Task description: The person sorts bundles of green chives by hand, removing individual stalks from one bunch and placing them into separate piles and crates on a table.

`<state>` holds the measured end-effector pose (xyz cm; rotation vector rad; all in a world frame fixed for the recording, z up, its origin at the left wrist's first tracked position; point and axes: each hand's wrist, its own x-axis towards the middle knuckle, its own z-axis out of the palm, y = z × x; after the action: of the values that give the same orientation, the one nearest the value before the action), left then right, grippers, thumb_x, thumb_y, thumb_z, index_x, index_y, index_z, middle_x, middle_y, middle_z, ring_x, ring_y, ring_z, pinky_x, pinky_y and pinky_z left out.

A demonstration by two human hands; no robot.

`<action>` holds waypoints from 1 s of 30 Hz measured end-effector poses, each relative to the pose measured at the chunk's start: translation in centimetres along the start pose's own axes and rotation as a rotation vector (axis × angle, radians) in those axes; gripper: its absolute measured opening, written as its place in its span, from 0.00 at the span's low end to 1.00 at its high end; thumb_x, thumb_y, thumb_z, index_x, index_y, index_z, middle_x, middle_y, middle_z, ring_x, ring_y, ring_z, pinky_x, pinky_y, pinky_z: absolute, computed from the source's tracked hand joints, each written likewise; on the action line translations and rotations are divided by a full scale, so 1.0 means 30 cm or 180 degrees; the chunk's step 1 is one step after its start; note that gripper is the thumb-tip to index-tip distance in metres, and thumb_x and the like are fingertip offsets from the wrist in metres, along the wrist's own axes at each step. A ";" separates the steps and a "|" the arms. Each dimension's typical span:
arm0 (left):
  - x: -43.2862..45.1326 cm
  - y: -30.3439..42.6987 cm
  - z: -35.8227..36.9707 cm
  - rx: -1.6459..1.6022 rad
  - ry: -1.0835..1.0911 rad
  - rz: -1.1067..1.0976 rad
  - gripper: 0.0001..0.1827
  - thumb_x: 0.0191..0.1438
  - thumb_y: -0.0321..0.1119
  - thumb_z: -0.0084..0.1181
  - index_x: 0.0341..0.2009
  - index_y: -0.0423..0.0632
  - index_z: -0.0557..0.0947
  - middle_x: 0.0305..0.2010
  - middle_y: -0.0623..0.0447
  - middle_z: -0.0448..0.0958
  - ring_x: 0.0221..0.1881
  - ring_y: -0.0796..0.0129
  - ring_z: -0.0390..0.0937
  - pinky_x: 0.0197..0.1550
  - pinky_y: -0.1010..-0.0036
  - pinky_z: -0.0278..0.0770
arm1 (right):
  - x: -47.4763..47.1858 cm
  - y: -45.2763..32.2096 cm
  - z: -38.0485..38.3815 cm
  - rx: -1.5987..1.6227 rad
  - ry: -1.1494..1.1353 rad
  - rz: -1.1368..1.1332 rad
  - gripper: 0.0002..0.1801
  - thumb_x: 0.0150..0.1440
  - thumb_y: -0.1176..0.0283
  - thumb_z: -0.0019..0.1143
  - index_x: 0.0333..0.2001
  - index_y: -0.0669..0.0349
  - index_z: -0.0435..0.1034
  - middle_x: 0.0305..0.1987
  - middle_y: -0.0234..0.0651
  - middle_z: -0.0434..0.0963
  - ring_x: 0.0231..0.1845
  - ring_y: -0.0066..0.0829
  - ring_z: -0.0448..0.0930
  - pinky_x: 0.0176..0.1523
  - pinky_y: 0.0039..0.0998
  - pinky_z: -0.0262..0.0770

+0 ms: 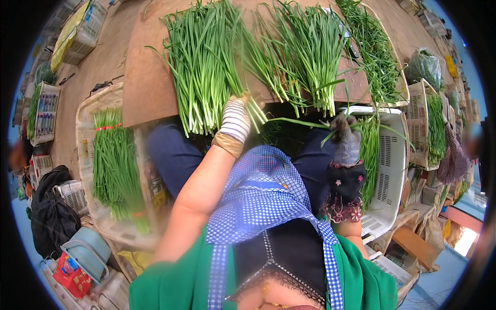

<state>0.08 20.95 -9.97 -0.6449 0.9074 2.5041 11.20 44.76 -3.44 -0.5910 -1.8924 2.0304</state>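
My left hand (pixel 235 120), in a striped glove with tan fingers, grips a few garlic chive stalks (pixel 255 112) by their pale lower ends. Close beside it, a wide pile of garlic chives (pixel 201 73) lies on the brown board (pixel 149 85), stems towards me. My right hand (pixel 345 135), in a grey knit glove with a dark flowered cuff, pinches some loose chive leaves (pixel 298 122) near the board's front edge. A smaller pile of chives (pixel 319 62) and a thin scatter of stalks (pixel 271 69) lie between the two hands, farther back.
A knife (pixel 350 46) rests at the board's right, beside a crate of loose leaves (pixel 376 50). At my left stands a crate (pixel 87 162) with chive bundles (pixel 112 162) tied in red. A white crate (pixel 391 155) at my right holds more chives (pixel 370 155).
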 end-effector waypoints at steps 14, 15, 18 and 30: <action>0.035 0.036 0.044 0.0892 0.0309 -0.0661 0.06 0.49 0.35 0.57 0.32 0.49 0.77 0.28 0.55 0.73 0.25 0.67 0.70 0.30 0.70 0.76 | 0.246 0.166 0.450 -0.4112 -0.0885 -0.0026 0.22 0.46 0.53 0.55 0.42 0.53 0.70 0.39 0.42 0.76 0.41 0.43 0.76 0.45 0.37 0.70; 0.047 0.028 0.054 0.0918 0.0302 -0.0636 0.07 0.50 0.35 0.56 0.32 0.48 0.77 0.28 0.54 0.73 0.24 0.68 0.70 0.29 0.71 0.76 | 0.215 0.138 0.437 -0.3881 -0.0914 0.0134 0.22 0.45 0.54 0.56 0.42 0.54 0.70 0.38 0.43 0.77 0.41 0.43 0.76 0.44 0.36 0.70; 0.046 0.012 0.091 0.1054 0.0313 -0.0548 0.09 0.50 0.35 0.56 0.34 0.44 0.77 0.24 0.54 0.73 0.18 0.72 0.67 0.24 0.74 0.75 | 0.126 0.106 0.401 -0.3211 -0.0991 0.0378 0.20 0.43 0.52 0.53 0.36 0.51 0.72 0.35 0.46 0.76 0.39 0.45 0.75 0.43 0.37 0.70; 0.023 0.031 -0.020 0.0885 0.0264 -0.0538 0.09 0.51 0.35 0.55 0.35 0.44 0.77 0.26 0.54 0.73 0.24 0.67 0.72 0.34 0.69 0.78 | 0.117 -0.045 0.171 -0.0099 -0.0048 0.0279 0.12 0.51 0.74 0.53 0.39 0.64 0.66 0.22 0.31 0.74 0.17 0.15 0.68 0.19 0.16 0.61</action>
<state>-0.78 20.04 -10.29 -0.7041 1.1541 2.1651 5.54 42.11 -2.18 -0.6798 -1.9422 2.0678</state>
